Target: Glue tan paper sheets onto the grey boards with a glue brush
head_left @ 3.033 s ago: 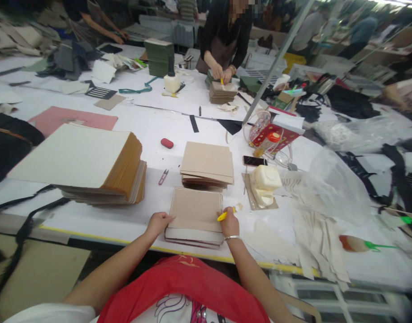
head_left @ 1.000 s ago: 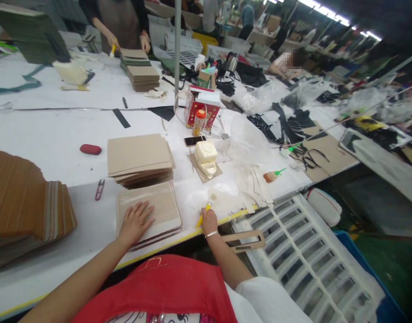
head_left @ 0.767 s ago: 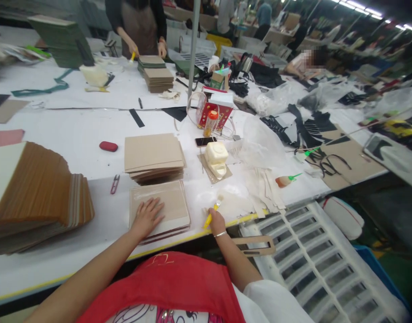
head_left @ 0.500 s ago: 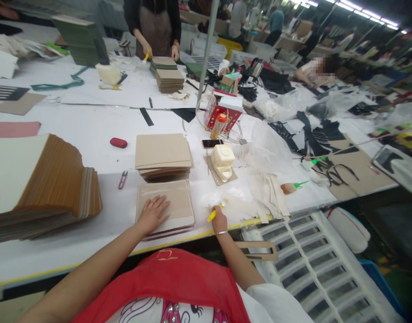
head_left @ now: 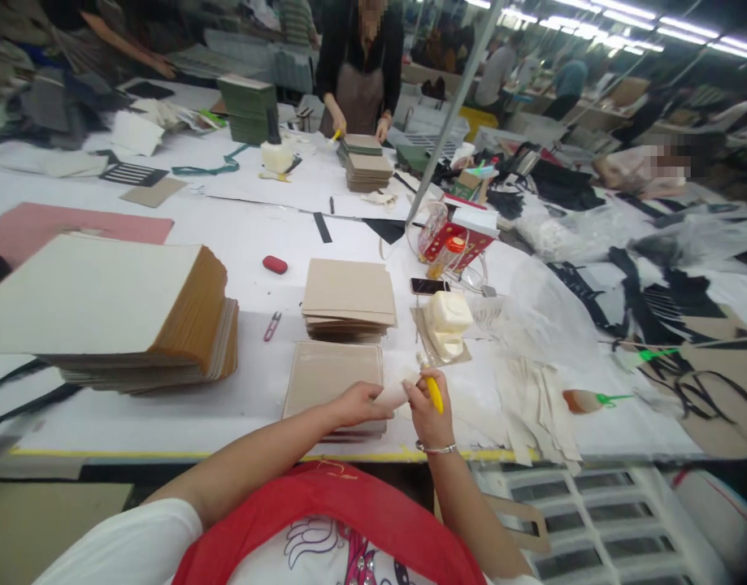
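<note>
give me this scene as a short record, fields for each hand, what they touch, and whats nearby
left hand: rests on the right edge of the low board stack, fingers on a pale strip
right hand: grips a yellow-handled brush, and touches the strip's other end
behind the stack: taller stack of tan boards
right of it: cream plastic jug on a card
left: large pile of sheets; small snips
far side: another person brushing boards
</note>
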A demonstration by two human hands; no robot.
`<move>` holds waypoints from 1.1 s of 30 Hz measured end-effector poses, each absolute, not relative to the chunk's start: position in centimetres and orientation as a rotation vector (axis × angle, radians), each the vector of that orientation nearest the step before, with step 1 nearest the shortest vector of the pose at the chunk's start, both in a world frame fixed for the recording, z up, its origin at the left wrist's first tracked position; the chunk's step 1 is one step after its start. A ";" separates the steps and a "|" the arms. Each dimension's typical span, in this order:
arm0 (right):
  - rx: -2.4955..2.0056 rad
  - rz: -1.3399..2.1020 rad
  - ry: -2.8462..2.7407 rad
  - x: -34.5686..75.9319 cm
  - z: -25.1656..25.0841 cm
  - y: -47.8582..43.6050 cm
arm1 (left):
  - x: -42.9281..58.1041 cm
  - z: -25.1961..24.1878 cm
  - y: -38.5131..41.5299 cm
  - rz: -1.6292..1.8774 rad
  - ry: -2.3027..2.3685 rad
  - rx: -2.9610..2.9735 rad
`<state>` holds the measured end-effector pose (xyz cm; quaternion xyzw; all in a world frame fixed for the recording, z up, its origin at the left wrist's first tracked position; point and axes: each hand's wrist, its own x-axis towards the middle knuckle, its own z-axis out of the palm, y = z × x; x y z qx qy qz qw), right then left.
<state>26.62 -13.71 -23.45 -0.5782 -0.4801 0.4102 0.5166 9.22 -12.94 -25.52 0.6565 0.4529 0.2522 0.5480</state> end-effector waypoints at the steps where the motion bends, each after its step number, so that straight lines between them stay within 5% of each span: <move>1: -1.377 0.982 -1.117 26.5 -23.5 -13.1 | 8.8 -25.8 -13.0 0.586 1.074 1.505; 9: -1.625 0.724 -1.320 24.1 -27.8 -9.1 | 0.2 -28.5 -11.5 0.763 1.325 0.626; 18: -1.836 0.363 -1.907 20.8 -32.6 -6.4 | -3.0 -30.7 -7.7 0.707 2.033 1.244; 33: -1.866 0.235 -2.021 20.5 -34.1 -5.7 | -2.7 -32.5 -7.0 0.657 2.149 1.159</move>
